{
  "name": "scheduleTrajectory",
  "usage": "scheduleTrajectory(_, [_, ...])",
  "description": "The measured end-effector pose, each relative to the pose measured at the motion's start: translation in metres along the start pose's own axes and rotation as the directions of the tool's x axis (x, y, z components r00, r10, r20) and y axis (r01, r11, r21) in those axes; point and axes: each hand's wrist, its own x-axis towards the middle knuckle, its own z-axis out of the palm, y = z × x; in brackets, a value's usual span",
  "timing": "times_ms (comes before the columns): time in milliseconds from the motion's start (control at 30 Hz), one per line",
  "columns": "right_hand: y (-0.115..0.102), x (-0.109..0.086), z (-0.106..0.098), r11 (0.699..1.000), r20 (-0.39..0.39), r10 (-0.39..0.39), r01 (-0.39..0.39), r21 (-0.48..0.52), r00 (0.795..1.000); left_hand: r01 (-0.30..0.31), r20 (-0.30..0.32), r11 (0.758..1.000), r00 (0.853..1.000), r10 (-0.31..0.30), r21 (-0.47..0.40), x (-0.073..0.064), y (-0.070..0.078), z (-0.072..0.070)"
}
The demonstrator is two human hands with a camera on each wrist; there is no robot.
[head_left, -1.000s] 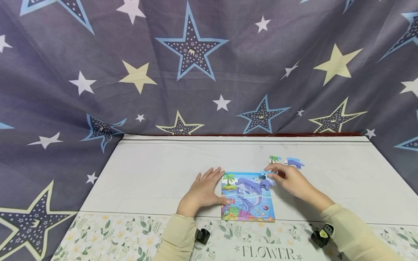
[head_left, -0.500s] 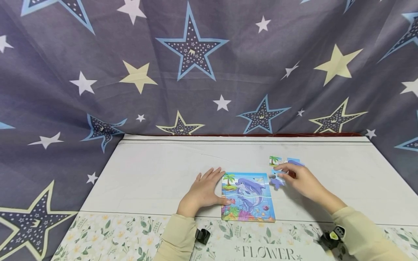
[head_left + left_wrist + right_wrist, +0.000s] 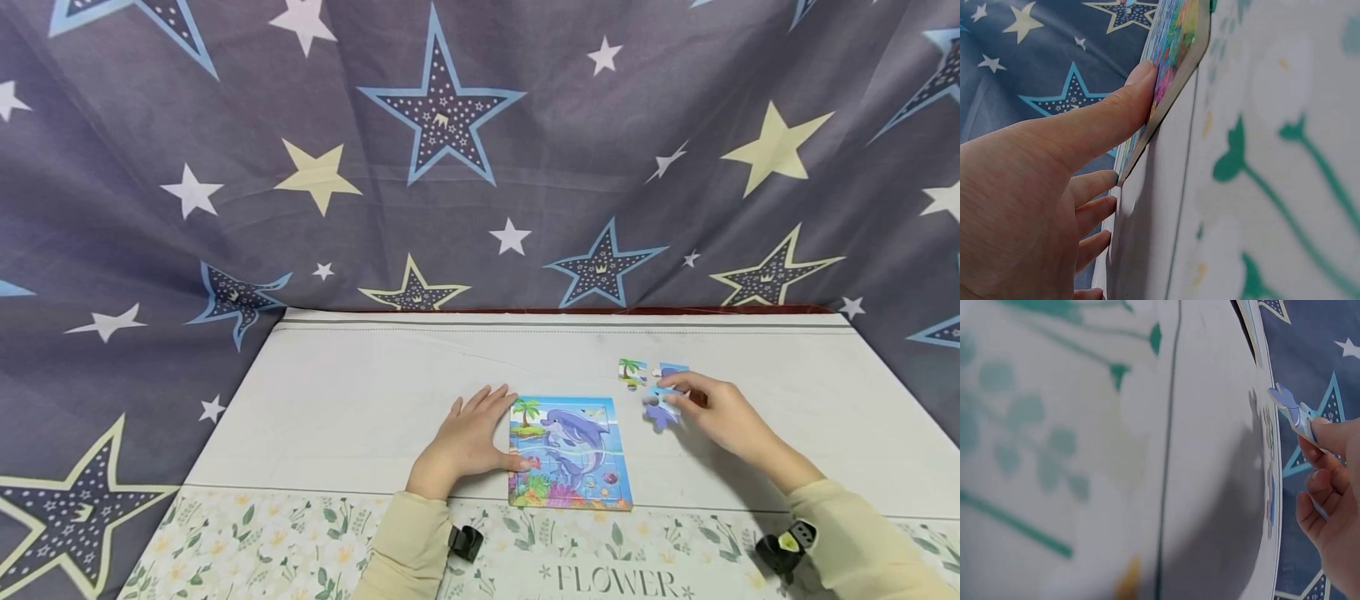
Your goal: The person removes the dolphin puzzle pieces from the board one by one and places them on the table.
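A dolphin jigsaw puzzle in a flat square tray lies in front of me, a palm tree pictured at its upper left. My left hand rests at its left side, fingers spread and the thumb touching the puzzle's edge. Right of the tray, my right hand pinches a blue and purple puzzle piece between thumb and fingers. The right wrist view has that piece raised over the white surface. Just beyond it lie a palm tree piece and a dolphin piece, the latter partly hidden by my fingers.
A white cover lies over the table, with a flowered band and the word FLOWER along the near side. Behind the table's far edge hangs a dark curtain printed with stars.
My right hand has carried the pinched piece rightward, from over the puzzle's upper right corner to beside the loose pieces. The left hand has stayed in place.
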Motion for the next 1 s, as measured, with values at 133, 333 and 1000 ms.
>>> scheduleTrajectory(133, [0.005, -0.003, -0.006, 1.000, -0.029, -0.007, 0.007, -0.010, 1.000, 0.001, -0.001, 1.000, 1.000, -0.001, -0.002, 0.000, 0.000, 0.000])
scheduleTrajectory(333, [0.018, -0.005, -0.014, 0.999, -0.074, -0.017, 0.014, -0.038, 0.997, -0.001, -0.002, 1.000, 1.000, 0.001, -0.004, 0.000, 0.000, 0.000])
scheduleTrajectory(1000, [0.055, -0.004, -0.039, 0.991, -0.133, 0.056, -0.071, -0.112, 0.990, 0.001, -0.001, 1.000, 1.000, -0.001, 0.000, 0.000, -0.001, 0.001])
